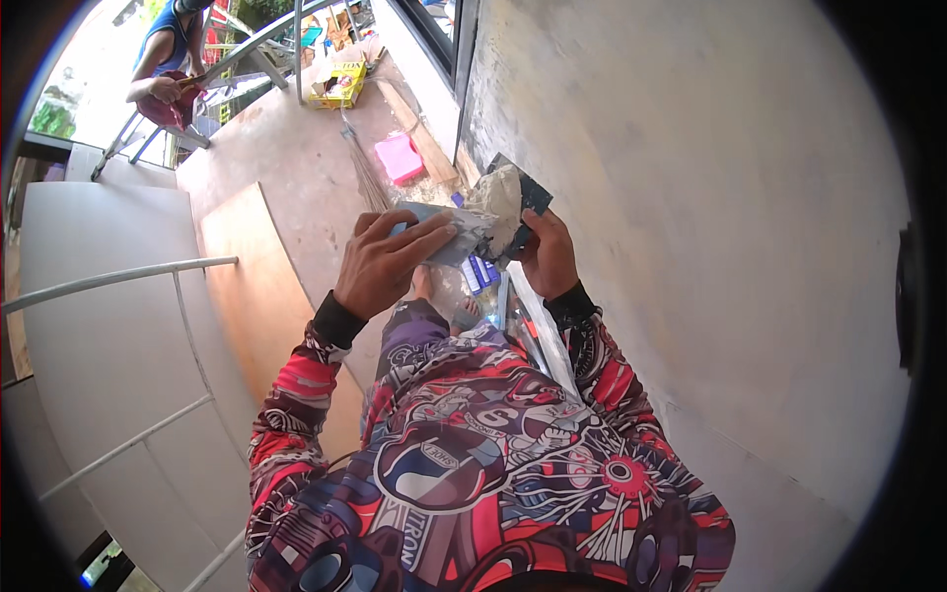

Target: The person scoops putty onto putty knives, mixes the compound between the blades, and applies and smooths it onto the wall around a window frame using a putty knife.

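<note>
In the head view, the left hand point(387, 259), at ten o'clock, gripped a grey blade point(467, 240) against putty point(498, 195) at twelve; the right hand point(551, 257), at two, grasped the dark plate point(534, 193) beneath. A shallow blade angle probably worked best.

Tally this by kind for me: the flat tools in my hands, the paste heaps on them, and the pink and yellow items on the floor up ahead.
Flat tools: 2 (bluish-grey blade, left hand; dark plate, right hand)
Pale paste heap: 1
Pink item: 1
Yellow box: 1
Total: 5
</note>
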`<state>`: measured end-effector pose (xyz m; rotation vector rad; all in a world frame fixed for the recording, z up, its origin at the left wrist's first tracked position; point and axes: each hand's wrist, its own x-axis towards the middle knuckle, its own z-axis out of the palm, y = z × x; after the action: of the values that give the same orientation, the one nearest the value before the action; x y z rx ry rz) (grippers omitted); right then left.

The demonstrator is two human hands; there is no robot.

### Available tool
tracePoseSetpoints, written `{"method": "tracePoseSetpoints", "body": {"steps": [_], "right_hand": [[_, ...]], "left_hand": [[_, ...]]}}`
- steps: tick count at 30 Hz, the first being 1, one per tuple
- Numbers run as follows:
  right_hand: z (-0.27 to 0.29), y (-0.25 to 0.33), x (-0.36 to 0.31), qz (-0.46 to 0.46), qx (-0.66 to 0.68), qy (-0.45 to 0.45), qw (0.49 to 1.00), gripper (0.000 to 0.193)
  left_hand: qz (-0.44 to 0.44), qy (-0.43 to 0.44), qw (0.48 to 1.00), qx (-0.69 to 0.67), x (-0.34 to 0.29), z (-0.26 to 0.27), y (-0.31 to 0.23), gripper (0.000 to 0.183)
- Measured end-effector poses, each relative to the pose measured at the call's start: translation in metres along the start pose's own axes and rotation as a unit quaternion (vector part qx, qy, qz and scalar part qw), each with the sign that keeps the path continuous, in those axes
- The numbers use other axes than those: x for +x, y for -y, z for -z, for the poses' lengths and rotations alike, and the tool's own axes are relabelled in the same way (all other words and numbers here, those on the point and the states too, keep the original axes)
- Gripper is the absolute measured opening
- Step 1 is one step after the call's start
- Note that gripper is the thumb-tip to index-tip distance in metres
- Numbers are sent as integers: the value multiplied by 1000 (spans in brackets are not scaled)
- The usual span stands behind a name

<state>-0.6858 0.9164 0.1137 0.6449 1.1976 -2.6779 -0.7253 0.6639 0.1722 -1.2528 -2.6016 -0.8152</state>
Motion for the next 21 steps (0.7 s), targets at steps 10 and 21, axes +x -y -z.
{"method": "tracePoseSetpoints", "body": {"steps": [10,21], "right_hand": [[21,-6,23,5,-117,9,993,22],[-19,-20,69,-34,-127,-23,991,28]], "left_hand": [[-34,84,996,-2,9,-30,7,53],[85,142,970,-179,-15,-29,89,50]]}}
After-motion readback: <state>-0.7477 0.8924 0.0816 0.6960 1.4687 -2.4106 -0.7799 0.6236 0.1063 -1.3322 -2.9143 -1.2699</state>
